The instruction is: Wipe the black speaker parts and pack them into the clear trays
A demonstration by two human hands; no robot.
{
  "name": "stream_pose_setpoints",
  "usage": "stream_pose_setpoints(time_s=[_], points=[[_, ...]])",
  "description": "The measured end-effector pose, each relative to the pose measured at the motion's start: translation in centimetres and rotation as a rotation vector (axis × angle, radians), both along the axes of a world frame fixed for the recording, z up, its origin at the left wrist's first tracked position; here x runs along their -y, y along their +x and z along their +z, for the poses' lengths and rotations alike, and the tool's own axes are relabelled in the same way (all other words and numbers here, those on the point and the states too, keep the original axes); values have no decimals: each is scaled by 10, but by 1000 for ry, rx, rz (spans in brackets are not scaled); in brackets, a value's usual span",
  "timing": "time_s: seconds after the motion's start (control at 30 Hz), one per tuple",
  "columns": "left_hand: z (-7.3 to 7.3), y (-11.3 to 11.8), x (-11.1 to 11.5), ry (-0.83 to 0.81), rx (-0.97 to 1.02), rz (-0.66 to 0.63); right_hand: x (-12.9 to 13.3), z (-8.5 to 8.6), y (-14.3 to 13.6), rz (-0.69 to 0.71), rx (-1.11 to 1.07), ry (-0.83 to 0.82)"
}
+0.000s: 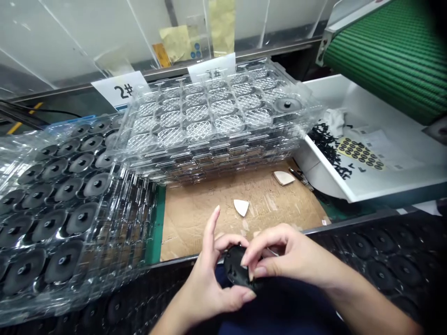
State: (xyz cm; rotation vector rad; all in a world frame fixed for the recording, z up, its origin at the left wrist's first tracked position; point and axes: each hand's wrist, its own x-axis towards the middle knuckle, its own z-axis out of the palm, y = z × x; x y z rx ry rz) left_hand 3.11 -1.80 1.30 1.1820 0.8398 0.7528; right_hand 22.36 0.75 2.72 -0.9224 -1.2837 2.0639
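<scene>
My left hand grips a round black plastic part by its edge, between thumb and fingers, with the index finger raised. Over the part's right side, my right hand has thumb and index finger pinched together against its face. Whatever lies between those fingertips is too small or too hidden to name. Just beyond my hands, a white rounded-triangle piece lies on a cardboard sheet. Farther right sits a second white piece, which looks like a small stack.
Stacked clear plastic trays stand ahead, one black disc in the top one. Trays of black discs rise at left. On the right, a white bin holds small black pieces and a yellow label sheet below a green conveyor.
</scene>
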Motion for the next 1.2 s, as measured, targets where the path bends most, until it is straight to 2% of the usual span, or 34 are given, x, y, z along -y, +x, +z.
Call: stream_pose_setpoints(time_s=[0.13, 0.3, 0.4, 0.5, 0.63, 0.7, 0.77, 0.9, 1.0, 1.2], points=[[0, 3, 0, -46, 23, -18, 3, -3, 2, 25, -94, -68], [-4, 5, 4, 21, -87, 7, 15, -10, 6, -56, -106, -119], [-9, 7, 4, 123, -96, 53, 24, -17, 11, -178, -100, -130], [-13, 11, 2, 215, -76, 87, 32, -20, 16, -313, -100, -53], [-12, 19, 0, 332, -173, 117, 42, -15, 22, -454, 140, 212], [-11, 24, 0, 437, -230, 136, 45, -12, 23, -469, 271, 361], [-11, 29, -1, 554, -285, 162, 47, -10, 22, -486, 315, 424], [-12, 36, -2, 744, -393, 220, 47, -14, 23, -560, 326, 322], [-14, 38, -1, 823, -458, 229, 45, -17, 23, -560, 305, 257], [-14, 41, -3, 1018, -547, 238, 41, -21, 22, -553, 319, 305]])
